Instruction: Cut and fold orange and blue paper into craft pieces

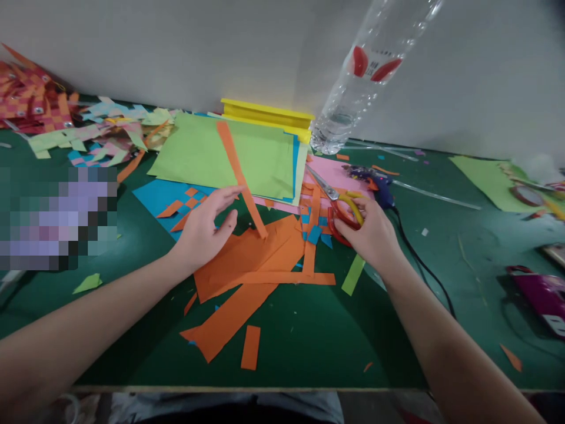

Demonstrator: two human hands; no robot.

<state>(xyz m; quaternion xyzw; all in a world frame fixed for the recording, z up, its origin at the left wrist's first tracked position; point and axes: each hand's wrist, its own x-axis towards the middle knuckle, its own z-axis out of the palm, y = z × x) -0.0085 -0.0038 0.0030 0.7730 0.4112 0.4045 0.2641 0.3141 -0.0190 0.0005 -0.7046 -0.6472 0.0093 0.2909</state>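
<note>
One pair of scissors [334,196] in the right hand [373,229]; left hand [203,229], fingers and thumb parted, beside an orange strip [242,178], contact unclear.

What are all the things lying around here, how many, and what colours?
Table: one, green, underneath
Wall: one, grey, behind
Bottle: one, clear, back
Ridged bar: one, yellow, behind the stacked sheets
Paper sheets: several; green, blue, pink; mostly centre
Orange paper: several pieces, orange, between the hands
Scraps: many, mixed colours, scattered
Woven paper: bunch, red and orange, back left
Glue gun: one, blue, beyond the right hand
Clear sticks: several, back right
Tape roll: one, brownish, far right
Purple item: one, right edge, unclear
Pixelated patch: one, purplish, left
Scissors: one, red and yellow handles, right hand
Left hand: one, bare, by an orange strip
Right hand: one, bare, on the scissors
</note>
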